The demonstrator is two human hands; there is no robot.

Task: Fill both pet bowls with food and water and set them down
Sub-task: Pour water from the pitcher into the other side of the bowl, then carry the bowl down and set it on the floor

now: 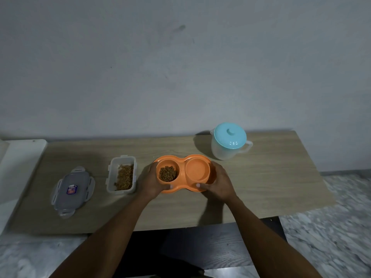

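Gripping both ends of orange double bowl (181, 173): left hand (149, 182) wrapped round kibble side, right hand (219, 182) round other side, thumbs on near rim. Sitting mid-table (271, 177), or barely off it — cannot tell. Kibble (168, 173) in left well; right well shows no clear waterline. Lidded jug (230, 142) just behind, food tub (122, 174) and its loose lid (71, 190) to left. Best kept dead level, lifted evenly, moved slowly, set down flat, no tilt toward either well.
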